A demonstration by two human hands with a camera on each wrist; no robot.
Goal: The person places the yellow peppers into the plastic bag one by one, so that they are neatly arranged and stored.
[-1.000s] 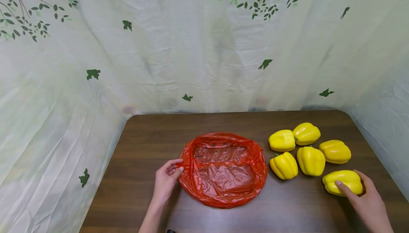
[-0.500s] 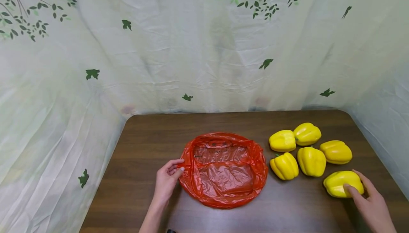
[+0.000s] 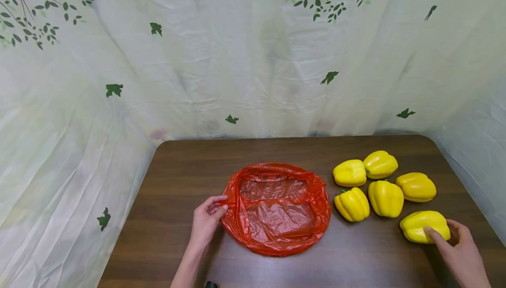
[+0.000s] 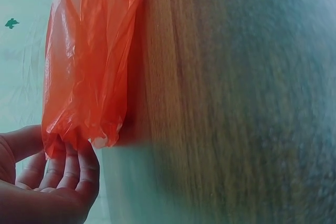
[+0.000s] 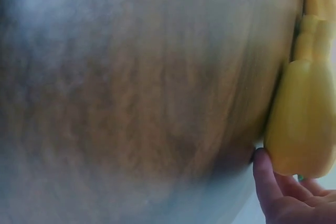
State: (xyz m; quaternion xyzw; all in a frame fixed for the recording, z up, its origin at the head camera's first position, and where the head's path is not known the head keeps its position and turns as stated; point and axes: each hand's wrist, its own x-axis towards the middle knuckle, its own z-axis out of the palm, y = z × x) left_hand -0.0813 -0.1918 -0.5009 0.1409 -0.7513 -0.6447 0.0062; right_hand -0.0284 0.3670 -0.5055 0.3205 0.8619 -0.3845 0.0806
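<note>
A red plastic bag point(image 3: 276, 226) lies on the table with its round mouth spread wide and facing up. My left hand point(image 3: 206, 220) pinches its left rim; in the left wrist view, thumb and curled fingers meet on the bag's crinkled edge point(image 4: 86, 77). At the right, a yellow bell pepper point(image 3: 421, 226) lies on its side on the table. My right hand point(image 3: 460, 246) holds that pepper's right end, thumb on the near side and fingers bent behind it. The right wrist view shows the bell pepper point(image 5: 302, 124) with the hand at its stem end.
Several more yellow bell peppers point(image 3: 386, 199) lie grouped between the bag and the back right of the brown wooden table point(image 3: 189, 169). A pale curtain point(image 3: 253, 81) with leaf prints hangs behind. A small dark object point(image 3: 211, 284) shows at the front edge.
My right hand's fingers have drawn back from over the far side of the pepper to its right end, and the thumb has slid right. The left hand and bag stay put.
</note>
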